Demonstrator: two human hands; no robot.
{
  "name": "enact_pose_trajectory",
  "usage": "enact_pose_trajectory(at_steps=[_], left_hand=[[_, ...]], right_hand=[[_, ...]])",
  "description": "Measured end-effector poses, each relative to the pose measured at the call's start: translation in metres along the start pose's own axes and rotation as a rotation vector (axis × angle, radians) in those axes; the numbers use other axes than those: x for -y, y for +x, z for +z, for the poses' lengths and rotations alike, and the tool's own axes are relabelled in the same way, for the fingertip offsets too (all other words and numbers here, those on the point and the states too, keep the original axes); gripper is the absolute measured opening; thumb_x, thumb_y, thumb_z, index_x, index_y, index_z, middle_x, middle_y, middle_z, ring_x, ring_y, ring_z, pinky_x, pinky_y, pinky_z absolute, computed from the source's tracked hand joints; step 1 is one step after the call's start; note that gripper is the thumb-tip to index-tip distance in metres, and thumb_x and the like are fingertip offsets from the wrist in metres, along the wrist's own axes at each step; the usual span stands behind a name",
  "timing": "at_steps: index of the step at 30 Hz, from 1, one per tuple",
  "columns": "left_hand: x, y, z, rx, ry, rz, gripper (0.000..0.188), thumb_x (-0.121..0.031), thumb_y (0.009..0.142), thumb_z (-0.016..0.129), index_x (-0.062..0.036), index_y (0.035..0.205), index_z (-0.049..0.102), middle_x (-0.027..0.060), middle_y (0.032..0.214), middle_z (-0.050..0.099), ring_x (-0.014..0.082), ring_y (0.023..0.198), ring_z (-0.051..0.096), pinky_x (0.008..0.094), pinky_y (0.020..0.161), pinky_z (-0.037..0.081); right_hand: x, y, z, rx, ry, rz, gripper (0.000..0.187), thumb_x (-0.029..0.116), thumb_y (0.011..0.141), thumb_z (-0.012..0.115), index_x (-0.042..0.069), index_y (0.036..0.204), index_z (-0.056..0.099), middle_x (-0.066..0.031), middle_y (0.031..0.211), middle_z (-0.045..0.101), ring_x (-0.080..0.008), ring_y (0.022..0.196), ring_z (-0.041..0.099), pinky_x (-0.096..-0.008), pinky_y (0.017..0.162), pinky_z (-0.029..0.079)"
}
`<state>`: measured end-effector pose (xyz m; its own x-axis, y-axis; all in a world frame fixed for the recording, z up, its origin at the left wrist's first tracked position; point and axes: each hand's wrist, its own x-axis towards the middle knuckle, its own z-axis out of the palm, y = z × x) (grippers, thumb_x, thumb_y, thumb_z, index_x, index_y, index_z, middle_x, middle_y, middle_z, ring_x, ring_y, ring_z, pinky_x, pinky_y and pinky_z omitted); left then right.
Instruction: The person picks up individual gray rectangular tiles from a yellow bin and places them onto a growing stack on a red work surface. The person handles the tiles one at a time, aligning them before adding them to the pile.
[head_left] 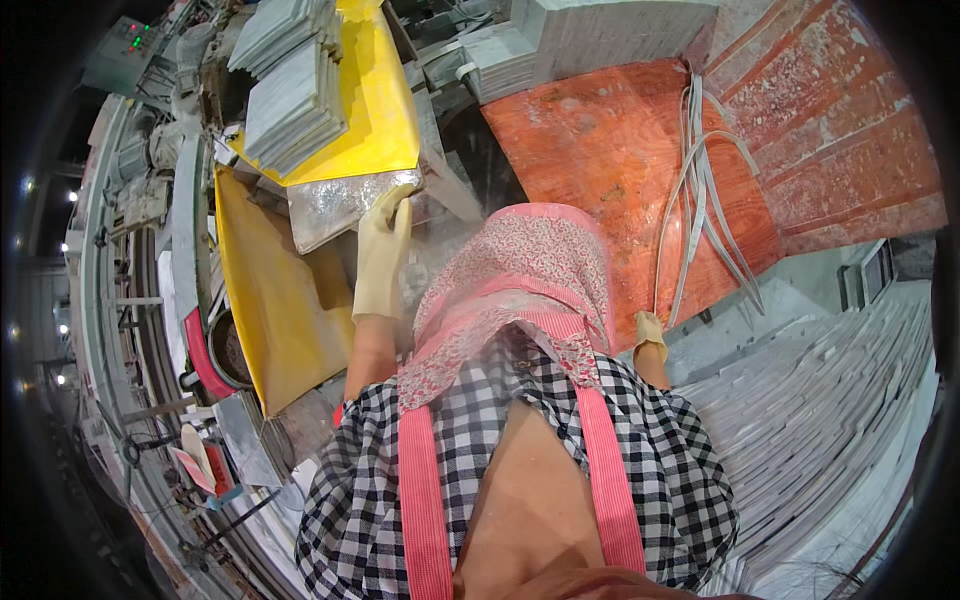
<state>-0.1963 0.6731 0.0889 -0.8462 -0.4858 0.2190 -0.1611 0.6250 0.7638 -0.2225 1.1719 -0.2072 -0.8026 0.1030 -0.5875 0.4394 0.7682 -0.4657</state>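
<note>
My left hand (383, 252), in a cream rubber glove, reaches to the near corner of a worktable (335, 205) covered with wet clear plastic. Its fingers lie at the corner, just below the edge of a yellow sheet (385, 130), and I see nothing held in them. Low beside my body, my right hand (649, 328) wears a similar glove. It is at the near edge of an orange wood-patterned board (600, 140), close to the ends of several pale straps (690, 190). Its fingers are mostly hidden.
Stacks of grey-white slabs (295, 110) stand on the yellow sheet. Another slab stack (610, 40) is behind the orange board. Many thin slabs (820, 420) stand in rows at the right. A yellow panel (280, 300) slopes at the left, beside machine rails (95, 300).
</note>
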Motion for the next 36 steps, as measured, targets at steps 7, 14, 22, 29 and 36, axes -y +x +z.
enact_pose_trajectory(at_steps=[7, 14, 22, 29, 36], left_hand=[[0.011, -0.012, -0.007, 0.026, -0.048, -0.116, 0.027, -0.010, 0.096, 0.060, 0.0000, 0.118, 0.071, 0.0152, 0.119, 0.072, 0.0244, 0.110, 0.068, 0.0320, 0.096, 0.050], [0.021, -0.017, -0.003, 0.022, -0.040, -0.110, 0.026, -0.012, 0.097, 0.060, -0.0003, 0.118, 0.071, 0.0145, 0.118, 0.072, 0.0258, 0.111, 0.067, 0.0339, 0.097, 0.049], [0.016, -0.014, -0.002, 0.066, -0.139, -0.113, 0.027, -0.014, 0.099, 0.059, -0.0002, 0.120, 0.070, 0.0149, 0.114, 0.073, 0.0198, 0.107, 0.069, 0.0312, 0.095, 0.050], [0.011, -0.007, 0.003, 0.065, -0.003, -0.058, 0.026, -0.015, 0.099, 0.059, -0.0008, 0.118, 0.071, 0.0156, 0.115, 0.072, 0.0278, 0.111, 0.067, 0.0357, 0.097, 0.050], [0.012, -0.004, 0.002, 0.056, -0.004, -0.013, 0.024, -0.014, 0.098, 0.060, -0.0012, 0.114, 0.072, 0.0150, 0.112, 0.072, 0.0288, 0.105, 0.069, 0.0351, 0.094, 0.051]], right_hand=[[-0.030, 0.040, 0.018, -0.146, 0.214, -0.188, 0.037, 0.030, 0.086, 0.055, -0.002, 0.098, 0.070, -0.0221, 0.086, 0.068, -0.0285, 0.084, 0.066, -0.0447, 0.077, 0.050], [-0.031, 0.058, 0.030, -0.131, 0.390, -0.086, 0.036, 0.028, 0.092, 0.055, -0.001, 0.104, 0.071, -0.0169, 0.088, 0.069, -0.0255, 0.084, 0.063, -0.0433, 0.077, 0.049], [-0.032, 0.052, 0.015, -0.115, -0.289, -0.246, 0.037, 0.032, 0.092, 0.050, 0.004, 0.102, 0.072, -0.0184, 0.096, 0.071, -0.0276, 0.094, 0.067, -0.0404, 0.087, 0.051], [-0.011, 0.040, -0.002, 0.030, -0.166, -0.209, 0.037, 0.032, 0.093, 0.050, 0.004, 0.106, 0.070, -0.0250, 0.111, 0.067, -0.0423, 0.109, 0.062, -0.0515, 0.093, 0.048], [0.007, 0.025, 0.000, -0.039, 0.425, -0.030, 0.027, 0.021, 0.093, 0.056, -0.001, 0.101, 0.069, -0.0141, 0.097, 0.070, -0.0270, 0.097, 0.066, -0.0405, 0.085, 0.051]])
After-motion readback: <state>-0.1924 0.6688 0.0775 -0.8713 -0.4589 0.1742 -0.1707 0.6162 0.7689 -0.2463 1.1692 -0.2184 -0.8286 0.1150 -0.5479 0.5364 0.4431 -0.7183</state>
